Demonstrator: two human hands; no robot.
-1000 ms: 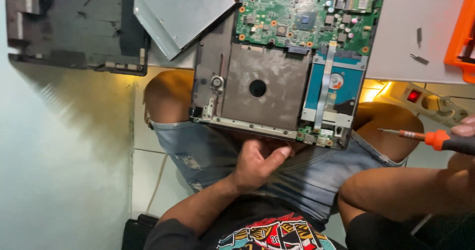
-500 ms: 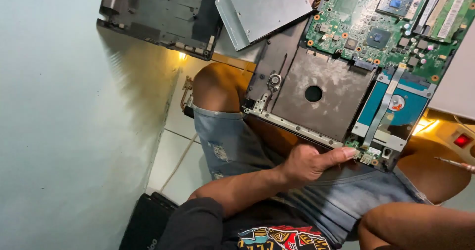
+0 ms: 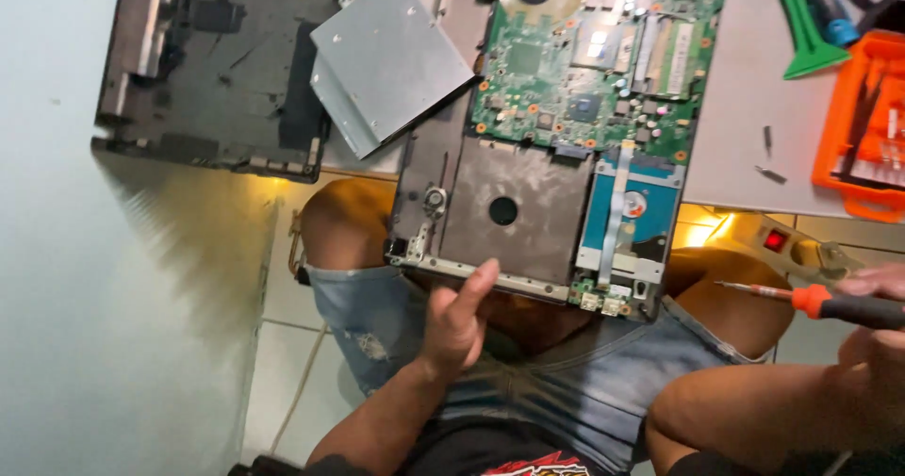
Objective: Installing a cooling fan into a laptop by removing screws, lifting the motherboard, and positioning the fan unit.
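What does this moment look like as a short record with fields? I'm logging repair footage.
Left hand: left hand, open, fingertips at the near edge of the opened laptop
Right hand: right hand holds an orange-handled screwdriver, tip pointing at the laptop
Laptop: green circuit board exposed, resting over the person's lap
Nearby: silver drive, black cover, orange tool case
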